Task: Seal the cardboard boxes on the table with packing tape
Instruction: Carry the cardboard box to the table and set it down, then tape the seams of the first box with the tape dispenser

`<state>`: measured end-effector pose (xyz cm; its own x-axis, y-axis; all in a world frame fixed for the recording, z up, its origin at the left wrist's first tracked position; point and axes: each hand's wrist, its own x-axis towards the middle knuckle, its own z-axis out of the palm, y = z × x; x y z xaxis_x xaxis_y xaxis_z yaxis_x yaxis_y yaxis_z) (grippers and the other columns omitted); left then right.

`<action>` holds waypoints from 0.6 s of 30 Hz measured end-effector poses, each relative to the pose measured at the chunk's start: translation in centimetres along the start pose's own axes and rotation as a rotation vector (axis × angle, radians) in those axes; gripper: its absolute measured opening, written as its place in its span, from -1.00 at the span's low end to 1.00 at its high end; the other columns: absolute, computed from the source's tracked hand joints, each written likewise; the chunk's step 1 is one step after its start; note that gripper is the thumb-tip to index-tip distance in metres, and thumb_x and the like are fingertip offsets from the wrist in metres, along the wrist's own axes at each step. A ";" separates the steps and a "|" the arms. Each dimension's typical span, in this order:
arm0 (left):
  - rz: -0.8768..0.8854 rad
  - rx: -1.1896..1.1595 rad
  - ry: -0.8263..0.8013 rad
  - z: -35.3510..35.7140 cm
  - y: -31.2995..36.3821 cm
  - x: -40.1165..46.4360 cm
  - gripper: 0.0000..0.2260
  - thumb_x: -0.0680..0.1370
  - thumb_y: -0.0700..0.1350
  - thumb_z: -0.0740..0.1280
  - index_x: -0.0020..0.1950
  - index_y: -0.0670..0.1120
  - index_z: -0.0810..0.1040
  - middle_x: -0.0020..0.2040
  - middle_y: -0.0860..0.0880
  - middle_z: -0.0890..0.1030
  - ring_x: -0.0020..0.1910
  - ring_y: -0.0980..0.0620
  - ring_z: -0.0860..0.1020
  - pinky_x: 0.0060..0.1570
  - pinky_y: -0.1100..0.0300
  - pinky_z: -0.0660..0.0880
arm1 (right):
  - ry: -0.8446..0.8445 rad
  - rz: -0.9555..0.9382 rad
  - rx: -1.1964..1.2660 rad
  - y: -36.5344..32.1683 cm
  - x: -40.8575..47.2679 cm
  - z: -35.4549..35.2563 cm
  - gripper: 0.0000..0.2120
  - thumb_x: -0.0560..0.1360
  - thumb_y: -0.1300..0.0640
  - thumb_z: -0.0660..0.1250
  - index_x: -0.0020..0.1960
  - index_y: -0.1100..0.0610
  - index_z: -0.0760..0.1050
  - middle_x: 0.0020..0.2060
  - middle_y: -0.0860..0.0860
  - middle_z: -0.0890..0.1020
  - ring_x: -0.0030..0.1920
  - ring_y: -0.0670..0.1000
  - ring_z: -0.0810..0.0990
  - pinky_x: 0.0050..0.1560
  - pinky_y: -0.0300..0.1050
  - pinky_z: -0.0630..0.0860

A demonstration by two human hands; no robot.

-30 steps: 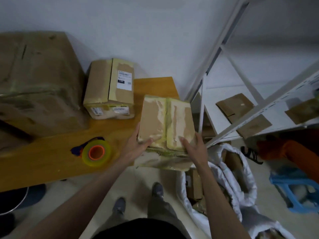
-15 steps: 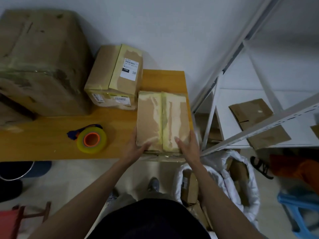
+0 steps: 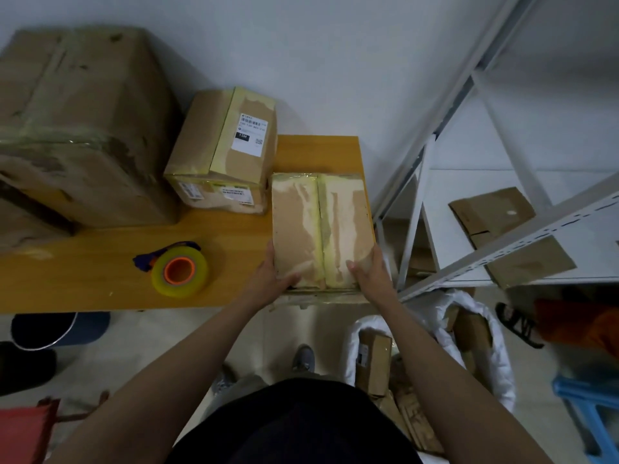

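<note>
A flat cardboard box (image 3: 320,226) with worn yellowish tape along its centre seam lies on the right end of the wooden table (image 3: 100,266). My left hand (image 3: 273,277) grips its near left corner and my right hand (image 3: 370,274) grips its near right corner. A roll of yellowish packing tape (image 3: 180,272) with an orange core lies on the table to the left of my hands, with something blue tucked behind it. Behind the flat box stands a labelled box (image 3: 222,152), and a large taped box (image 3: 78,128) fills the table's left end.
A white metal shelf rack (image 3: 502,229) stands right of the table with flattened cardboard pieces (image 3: 502,229) on it. A white sack (image 3: 482,339) of small boxes sits on the floor below. A blue stool (image 3: 589,413), a dark bin (image 3: 60,329) and my feet are on the floor.
Both hands carried the flat box from beyond the table's near edge onto the table top, beside the labelled box. The view shifted toward the table.
</note>
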<state>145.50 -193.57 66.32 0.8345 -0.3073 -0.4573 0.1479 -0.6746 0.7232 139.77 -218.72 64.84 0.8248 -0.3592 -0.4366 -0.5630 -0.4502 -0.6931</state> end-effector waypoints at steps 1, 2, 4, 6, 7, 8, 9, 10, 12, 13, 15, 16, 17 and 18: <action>0.006 0.037 0.000 -0.2 -0.1 0.0 -0.04 0.50 0.22 0.42 0.62 0.12 -0.23 0.50 -0.11 0.38 0.37 -0.17 0.46 0.29 -0.03 0.47 | 0.009 0.010 -0.029 -0.1 0.0 0.1 -0.18 0.60 -0.21 0.29 0.65 0.04 -0.08 0.57 0.18 0.19 0.47 0.30 0.33 0.39 0.30 0.39; 0.007 0.087 0.000 -0.4 -0.1 -0.1 -0.05 0.49 0.27 0.39 0.62 0.13 -0.21 0.50 -0.13 0.38 0.37 -0.19 0.45 0.29 -0.06 0.47 | 0.029 0.024 -0.067 -0.4 -0.1 0.2 -0.20 0.61 -0.20 0.28 0.64 0.06 -0.05 0.55 0.19 0.20 0.47 0.31 0.32 0.38 0.30 0.37; 0.001 0.189 0.002 -0.9 -0.1 -0.2 -0.10 0.53 0.30 0.32 0.63 0.09 -0.18 0.52 -0.16 0.34 0.41 -0.23 0.40 0.30 -0.10 0.43 | 0.100 0.026 -0.168 -1.0 -0.1 0.5 -0.25 0.60 -0.19 0.25 0.62 0.06 0.01 0.54 0.18 0.22 0.50 0.29 0.26 0.43 0.28 0.31; -0.016 0.314 0.024 -1.7 -0.1 -0.4 -0.17 0.58 0.30 0.24 0.65 0.05 -0.16 0.55 -0.16 0.27 0.44 -0.25 0.35 0.29 -0.11 0.39 | 0.186 -0.041 -0.270 -1.9 -0.3 0.9 -0.31 0.61 -0.13 0.24 0.62 0.10 0.07 0.56 0.17 0.23 0.54 0.25 0.21 0.49 0.23 0.24; -0.027 0.388 0.050 -2.4 0.1 -0.7 -0.20 0.59 0.32 0.20 0.65 0.05 -0.15 0.56 -0.15 0.25 0.44 -0.25 0.35 0.27 -0.13 0.40 | 0.232 -0.093 -0.284 -2.7 -0.5 1.0 -0.35 0.62 -0.06 0.26 0.60 0.14 0.13 0.54 0.19 0.27 0.54 0.25 0.23 0.50 0.21 0.24; -0.035 0.450 0.086 -3.2 0.1 -0.9 -0.23 0.60 0.33 0.16 0.65 0.06 -0.13 0.57 -0.12 0.25 0.42 -0.26 0.38 0.24 -0.14 0.44 | 0.268 -0.147 -0.280 -3.6 -0.6 1.1 -0.40 0.62 0.01 0.29 0.57 0.17 0.21 0.51 0.20 0.31 0.52 0.25 0.25 0.50 0.19 0.24; -0.031 0.488 0.127 -4.1 0.1 -1.2 -0.26 0.60 0.33 0.14 0.65 0.07 -0.09 0.57 -0.11 0.25 0.41 -0.25 0.40 0.22 -0.15 0.47 | 0.296 -0.198 -0.279 -4.8 -0.8 1.2 -0.44 0.61 0.06 0.31 0.54 0.17 0.26 0.49 0.20 0.34 0.51 0.24 0.27 0.49 0.17 0.24; -0.023 0.506 0.162 -5.0 0.0 -1.4 -0.29 0.61 0.32 0.13 0.64 0.06 -0.04 0.57 -0.10 0.26 0.41 -0.24 0.41 0.22 -0.15 0.49 | 0.312 -0.248 -0.292 -6.0 -1.0 1.4 -0.47 0.60 0.09 0.31 0.53 0.16 0.29 0.47 0.19 0.36 0.49 0.23 0.29 0.49 0.14 0.24; -0.006 0.519 0.202 -6.9 -0.6 -2.0 -0.36 0.64 0.26 0.13 0.63 0.03 0.03 0.58 -0.09 0.24 0.44 -0.20 0.37 0.23 -0.13 0.49 | 0.308 -0.345 -0.323 -8.3 -1.2 2.5 -0.51 0.59 0.11 0.32 0.50 0.13 0.34 0.45 0.16 0.39 0.45 0.21 0.34 0.45 0.12 0.28; -0.002 0.522 0.215 -7.8 -1.1 -2.3 -0.38 0.65 0.23 0.14 0.63 0.03 0.05 0.58 -0.07 0.22 0.46 -0.19 0.35 0.23 -0.13 0.47 | 0.295 -0.390 -0.335 -9.3 -1.3 3.3 -0.52 0.59 0.12 0.33 0.48 0.13 0.35 0.44 0.14 0.40 0.43 0.20 0.36 0.44 0.13 0.31; 0.007 0.531 0.256 -9.6 -2.3 -3.0 -0.42 0.66 0.21 0.15 0.62 0.04 0.08 0.58 -0.03 0.22 0.48 -0.16 0.31 0.22 -0.14 0.46 | 0.278 -0.482 -0.372 -11.0 -1.5 5.2 -0.54 0.57 0.17 0.34 0.46 0.14 0.38 0.43 0.13 0.42 0.42 0.19 0.37 0.43 0.15 0.35; 0.012 0.544 0.286 -10.5 -3.1 -3.3 -0.42 0.65 0.20 0.16 0.61 0.04 0.10 0.57 -0.02 0.22 0.48 -0.16 0.31 0.24 -0.14 0.46 | 0.280 -0.528 -0.394 -11.7 -1.6 6.2 -0.54 0.56 0.19 0.34 0.45 0.15 0.39 0.42 0.13 0.43 0.42 0.19 0.38 0.43 0.15 0.36; 0.018 0.571 0.320 -11.3 -4.0 -3.7 -0.43 0.65 0.20 0.16 0.60 0.03 0.13 0.57 -0.01 0.23 0.49 -0.16 0.31 0.28 -0.14 0.44 | 0.287 -0.574 -0.409 -12.5 -1.7 7.2 -0.54 0.55 0.21 0.35 0.44 0.15 0.40 0.41 0.13 0.45 0.41 0.19 0.39 0.43 0.15 0.36; 0.022 0.609 0.352 -12.1 -4.9 -4.1 -0.43 0.65 0.20 0.15 0.60 0.02 0.15 0.58 -0.02 0.22 0.50 -0.15 0.29 0.33 -0.13 0.41 | 0.290 -0.616 -0.413 -13.1 -1.9 8.3 -0.55 0.55 0.21 0.34 0.42 0.15 0.42 0.39 0.13 0.46 0.39 0.18 0.40 0.41 0.15 0.38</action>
<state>147.79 -180.93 70.88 0.9714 -0.1588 -0.1767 -0.1085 -0.9581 0.2650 146.02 -205.35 70.04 0.9794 -0.1205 0.1620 -0.0313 -0.8832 -0.4680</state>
